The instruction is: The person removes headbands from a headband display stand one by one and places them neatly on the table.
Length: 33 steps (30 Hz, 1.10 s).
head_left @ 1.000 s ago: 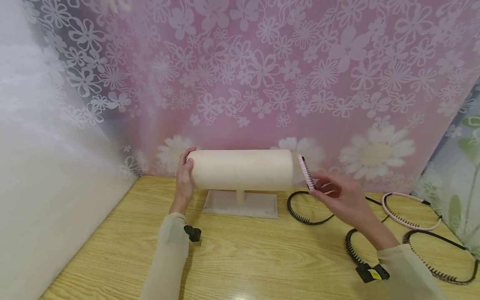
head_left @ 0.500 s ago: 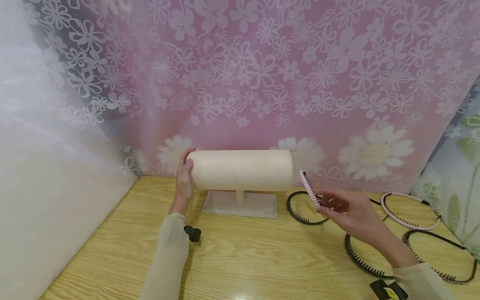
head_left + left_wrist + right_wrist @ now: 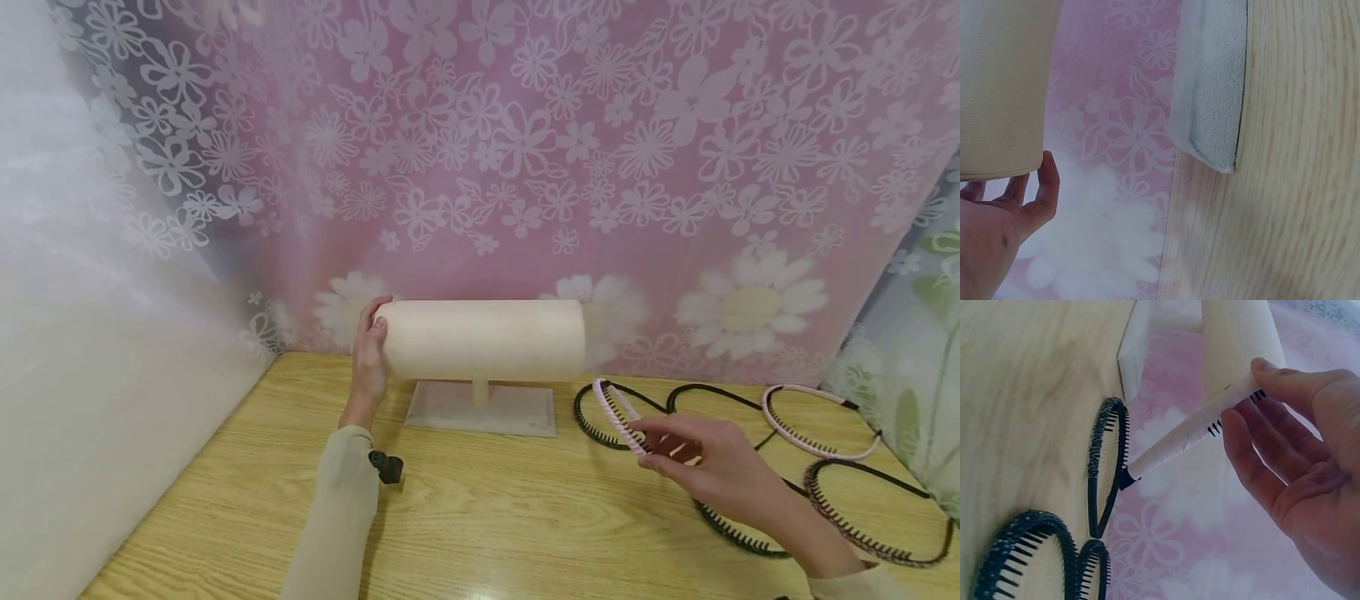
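A cream padded headband stand (image 3: 480, 340), a sideways cylinder on a short post and flat base (image 3: 480, 418), stands on the table in the head view. My left hand (image 3: 369, 358) grips its left end. In the left wrist view, the fingertips of that hand (image 3: 997, 234) press along the edge of the cylinder (image 3: 1004, 94). Right of the stand, my right hand (image 3: 723, 462) pinches a pink toothed headband (image 3: 613, 419) between thumb and fingers. The right wrist view shows this headband (image 3: 1179, 436) slanting down to a black tip, which overlaps a black headband (image 3: 1094, 450).
Several headbands lie on the right of the wooden table (image 3: 480, 517): a black one (image 3: 597, 435) behind the held one, another pink one (image 3: 810, 392) at the back right, and a dark one (image 3: 862, 542) nearer. A pink floral curtain (image 3: 480, 208) hangs behind.
My right hand has moved down and slightly right, away from the stand's right end, lowering the pink headband toward the black one and tilting it to show its loop. My left hand stays put.
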Motion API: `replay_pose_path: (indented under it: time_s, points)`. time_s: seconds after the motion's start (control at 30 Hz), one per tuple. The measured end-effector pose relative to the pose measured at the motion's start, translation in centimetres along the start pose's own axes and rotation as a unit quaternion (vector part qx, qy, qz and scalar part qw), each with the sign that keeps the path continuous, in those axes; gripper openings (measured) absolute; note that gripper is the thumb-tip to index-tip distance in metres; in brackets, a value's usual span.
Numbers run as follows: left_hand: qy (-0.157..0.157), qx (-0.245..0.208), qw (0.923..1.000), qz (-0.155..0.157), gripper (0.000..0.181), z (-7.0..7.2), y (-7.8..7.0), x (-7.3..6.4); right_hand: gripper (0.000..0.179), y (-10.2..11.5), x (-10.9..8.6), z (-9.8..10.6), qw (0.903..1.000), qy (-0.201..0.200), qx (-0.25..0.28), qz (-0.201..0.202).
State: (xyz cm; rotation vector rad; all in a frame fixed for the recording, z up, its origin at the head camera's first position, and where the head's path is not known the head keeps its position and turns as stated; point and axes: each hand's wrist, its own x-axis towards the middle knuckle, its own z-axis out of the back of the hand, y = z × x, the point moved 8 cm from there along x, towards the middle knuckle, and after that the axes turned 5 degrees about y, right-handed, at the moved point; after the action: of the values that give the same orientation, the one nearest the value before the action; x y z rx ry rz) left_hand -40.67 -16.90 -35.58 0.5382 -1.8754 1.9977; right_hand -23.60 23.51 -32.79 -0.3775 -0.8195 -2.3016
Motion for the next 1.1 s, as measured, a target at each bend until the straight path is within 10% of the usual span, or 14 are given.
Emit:
replay_pose_path:
  time_s: [1.1]
  points:
    - [-0.009,0.012,0.9999,-0.003,0.053,0.1,0.0,0.1,0.029,-0.4,-3.1,-5.9,0.9753,0.198,0.091,0.036]
